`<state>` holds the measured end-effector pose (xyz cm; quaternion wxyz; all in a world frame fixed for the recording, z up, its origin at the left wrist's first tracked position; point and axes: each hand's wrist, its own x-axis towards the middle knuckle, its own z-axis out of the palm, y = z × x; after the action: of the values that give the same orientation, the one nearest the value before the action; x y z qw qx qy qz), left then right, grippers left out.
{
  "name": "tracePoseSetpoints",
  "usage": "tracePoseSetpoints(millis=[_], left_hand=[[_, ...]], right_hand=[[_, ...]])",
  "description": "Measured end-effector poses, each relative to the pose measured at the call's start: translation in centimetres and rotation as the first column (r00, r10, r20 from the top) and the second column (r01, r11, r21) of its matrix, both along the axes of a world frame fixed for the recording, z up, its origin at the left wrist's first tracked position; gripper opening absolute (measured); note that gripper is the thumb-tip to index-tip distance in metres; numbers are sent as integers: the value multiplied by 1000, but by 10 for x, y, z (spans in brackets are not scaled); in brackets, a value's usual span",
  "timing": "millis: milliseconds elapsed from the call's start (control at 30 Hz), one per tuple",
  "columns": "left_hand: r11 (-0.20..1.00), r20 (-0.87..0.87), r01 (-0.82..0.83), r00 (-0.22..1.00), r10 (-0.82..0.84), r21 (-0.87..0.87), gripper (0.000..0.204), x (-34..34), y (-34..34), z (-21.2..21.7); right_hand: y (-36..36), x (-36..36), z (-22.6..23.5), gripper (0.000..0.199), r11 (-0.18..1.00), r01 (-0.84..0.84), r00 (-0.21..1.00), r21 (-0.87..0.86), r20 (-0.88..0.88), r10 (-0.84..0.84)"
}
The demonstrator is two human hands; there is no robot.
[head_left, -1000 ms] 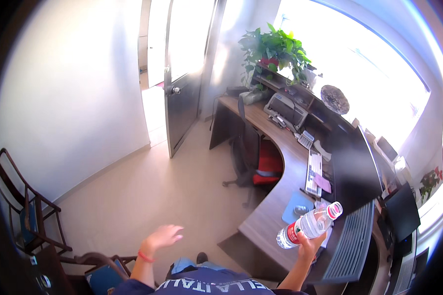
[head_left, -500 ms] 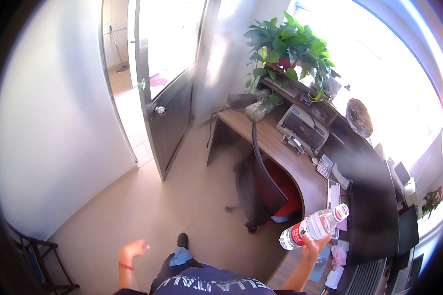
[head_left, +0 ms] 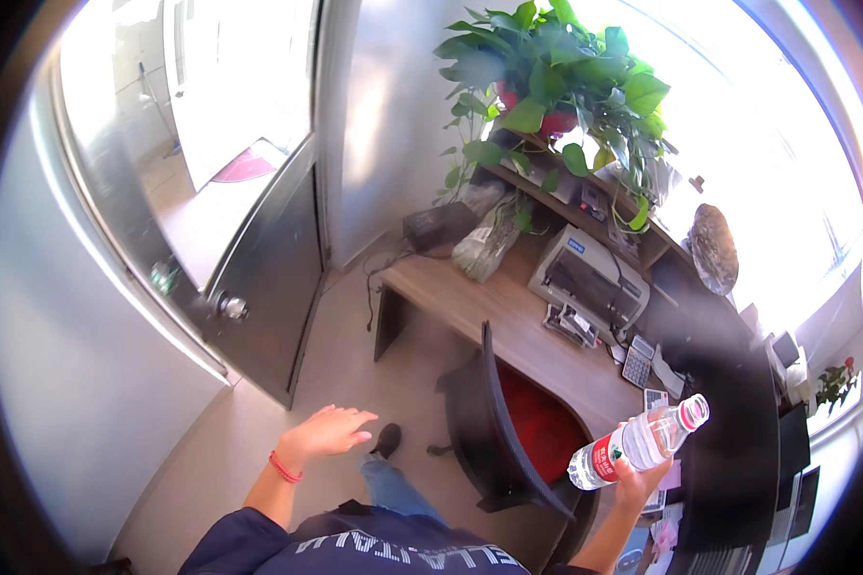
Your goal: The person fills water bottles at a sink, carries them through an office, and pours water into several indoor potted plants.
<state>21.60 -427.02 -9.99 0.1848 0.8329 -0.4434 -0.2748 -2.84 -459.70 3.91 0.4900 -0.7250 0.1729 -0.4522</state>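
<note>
Head view, looking down over the person's chest. The right hand (head_left: 635, 476) has its fingers (head_left: 625, 467) clenched around the lower body of a clear plastic water bottle (head_left: 640, 445) with a red label band and a pink cap; the bottle is held tilted, cap uppermost and pointing up to the right, in the air above the near edge of the wooden table (head_left: 508, 321). The left hand (head_left: 328, 429), with a red band at the wrist, is released and flat, fingers spread and holding nothing, stretched forward above the beige floor (head_left: 355, 335) toward the grey metal door (head_left: 259, 259). Compared with the views one second and half a second earlier, the door with its round knob (head_left: 230, 307) and the leafy potted plant (head_left: 556, 77) now lie much nearer and larger, and the dark office chair (head_left: 494, 422) with its red seat sits just beside the person's legs; the bottle has kept the same tilt in the same grip throughout. Judged from this, the person is walking along the table toward the doorway, carrying the bottle rather than setting it down. A grey printer (head_left: 590, 278) and a calculator (head_left: 637, 362) stand on the table.
</note>
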Motion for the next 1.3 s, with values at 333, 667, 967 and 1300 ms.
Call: tracePoseSetpoints(millis=[333,667,967,1300], left_hand=[[998,-71,-10,997,15,70,39,154,-66,-14],[949,-99,188,971,-219,-254,32,283,-195,-28],[674,-93,222,913,-398,-705,29,374,-293,74],[488,183,483,821,-540,-727,44,408,-488,244]], right_hand=[[-85,183,14,74,999,29,999,40,-23,-28],[-101,305,5,74,993,113,991,32,-79,-110],[-112,388,27,73,990,124,988,74,-106,-115],[-150,433,52,74,979,197,976,58,-106,-190]])
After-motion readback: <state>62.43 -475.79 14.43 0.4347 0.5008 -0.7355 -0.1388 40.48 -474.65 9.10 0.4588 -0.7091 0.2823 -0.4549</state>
